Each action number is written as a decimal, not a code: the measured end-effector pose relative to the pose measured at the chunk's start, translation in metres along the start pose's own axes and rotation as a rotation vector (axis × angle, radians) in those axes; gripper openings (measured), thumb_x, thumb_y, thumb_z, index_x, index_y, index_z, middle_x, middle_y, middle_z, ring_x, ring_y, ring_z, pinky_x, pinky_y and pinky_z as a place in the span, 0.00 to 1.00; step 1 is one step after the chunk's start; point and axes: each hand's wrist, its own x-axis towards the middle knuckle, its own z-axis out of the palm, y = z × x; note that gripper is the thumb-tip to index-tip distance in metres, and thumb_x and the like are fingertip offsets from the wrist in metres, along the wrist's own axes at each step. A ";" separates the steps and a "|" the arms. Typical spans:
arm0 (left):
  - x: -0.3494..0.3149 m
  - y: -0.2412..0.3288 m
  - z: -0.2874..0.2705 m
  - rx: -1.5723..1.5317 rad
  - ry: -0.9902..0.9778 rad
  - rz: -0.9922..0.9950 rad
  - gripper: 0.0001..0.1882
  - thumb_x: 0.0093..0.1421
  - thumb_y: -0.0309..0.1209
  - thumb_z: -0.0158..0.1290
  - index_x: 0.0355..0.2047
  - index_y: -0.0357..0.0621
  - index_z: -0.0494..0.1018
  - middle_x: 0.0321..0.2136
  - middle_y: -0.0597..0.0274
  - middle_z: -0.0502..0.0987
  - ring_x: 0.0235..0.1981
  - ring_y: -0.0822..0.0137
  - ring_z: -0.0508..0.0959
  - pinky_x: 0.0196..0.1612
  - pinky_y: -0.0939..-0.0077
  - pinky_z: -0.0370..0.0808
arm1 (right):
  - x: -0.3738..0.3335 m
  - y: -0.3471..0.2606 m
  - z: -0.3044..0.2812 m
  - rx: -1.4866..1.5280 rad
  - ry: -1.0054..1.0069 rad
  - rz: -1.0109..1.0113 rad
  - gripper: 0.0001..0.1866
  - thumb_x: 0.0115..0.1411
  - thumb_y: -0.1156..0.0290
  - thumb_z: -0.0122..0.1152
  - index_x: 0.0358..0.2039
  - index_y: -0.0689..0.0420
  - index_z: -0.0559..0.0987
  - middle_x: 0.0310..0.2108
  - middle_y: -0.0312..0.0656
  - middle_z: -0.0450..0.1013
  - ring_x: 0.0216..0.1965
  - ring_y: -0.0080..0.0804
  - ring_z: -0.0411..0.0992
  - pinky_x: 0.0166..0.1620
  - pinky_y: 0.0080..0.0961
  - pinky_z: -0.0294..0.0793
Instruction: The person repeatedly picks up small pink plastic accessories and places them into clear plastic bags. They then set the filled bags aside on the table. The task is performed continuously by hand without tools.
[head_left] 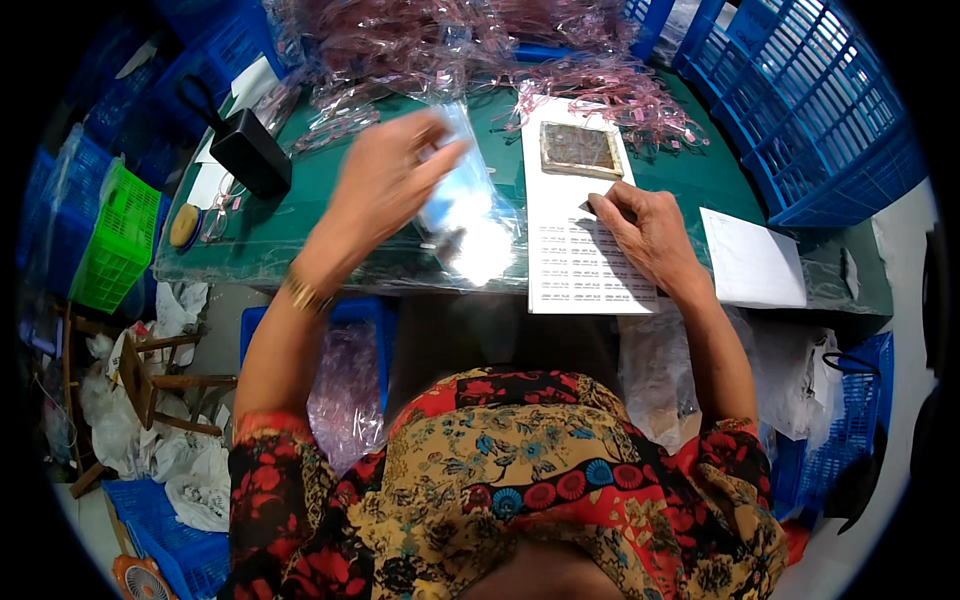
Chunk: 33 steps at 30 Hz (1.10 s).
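Observation:
My left hand [385,185] is raised above the green table [270,235] and grips a clear plastic bag [462,195] by its upper end; the bag hangs down to the table's front edge. My right hand [645,230] rests on a white sheet of small labels [580,260], with thumb and forefinger pinched at a label near the sheet's middle. A square pad in a tan frame [581,149] lies on the top of that sheet. Behind both hands is a heap of pink spectacle frames in clear bags [450,45].
A black box [250,150] and a round tan disc [184,224] sit at the table's left. A blank white sheet [752,262] lies at the right. Blue crates [820,120] stand right, a green crate [115,240] left, a blue bin of bagged frames [345,375] below the table.

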 end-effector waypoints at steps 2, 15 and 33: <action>0.046 -0.006 0.047 0.189 0.147 0.240 0.22 0.58 0.41 0.56 0.44 0.35 0.73 0.34 0.50 0.78 0.32 0.54 0.78 0.36 0.64 0.74 | 0.000 0.000 -0.004 -0.143 -0.011 -0.056 0.16 0.60 0.61 0.59 0.25 0.63 0.78 0.17 0.50 0.72 0.16 0.40 0.70 0.24 0.34 0.68; 0.078 -0.032 0.054 -0.736 -0.121 -0.390 0.18 0.63 0.37 0.47 0.44 0.35 0.74 0.29 0.59 0.75 0.33 0.62 0.78 0.41 0.62 0.80 | -0.003 0.012 -0.017 -0.323 -0.071 -0.189 0.15 0.60 0.62 0.58 0.22 0.58 0.75 0.15 0.47 0.71 0.19 0.44 0.72 0.24 0.37 0.69; -0.077 0.029 0.033 -1.394 -0.580 -0.742 0.25 0.67 0.43 0.44 0.53 0.31 0.67 0.32 0.61 0.73 0.34 0.64 0.82 0.27 0.77 0.84 | -0.005 -0.004 -0.013 -0.411 -0.124 -0.132 0.17 0.57 0.59 0.62 0.23 0.60 0.75 0.18 0.48 0.71 0.20 0.44 0.71 0.25 0.35 0.68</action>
